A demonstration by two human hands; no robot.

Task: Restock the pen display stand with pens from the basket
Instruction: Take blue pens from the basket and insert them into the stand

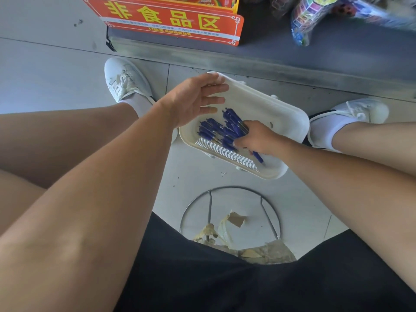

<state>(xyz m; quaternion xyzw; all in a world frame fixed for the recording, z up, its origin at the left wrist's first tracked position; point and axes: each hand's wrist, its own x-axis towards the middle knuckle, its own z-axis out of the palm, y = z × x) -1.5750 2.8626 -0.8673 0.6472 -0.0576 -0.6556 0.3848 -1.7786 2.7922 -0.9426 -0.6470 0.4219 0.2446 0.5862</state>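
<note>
A white plastic basket [276, 109] lies on the floor between my feet, with several blue pens [216, 131] heaped in its left half. My right hand [258, 138] is down inside the basket, its fingers curled round a bunch of the blue pens; one pen tip sticks out below the hand. Over the basket's left end, my left hand [195, 99] hovers with straight, spread fingers, the fingertips near the far rim. The pen display stand is not in view.
A grey shelf base [292, 57] runs across the top, carrying a red sign with yellow characters [171, 21] and packaged goods [308, 16]. My white shoes [126, 79] flank the basket. A wire stool ring [229, 212] with torn tape and paper sits near me.
</note>
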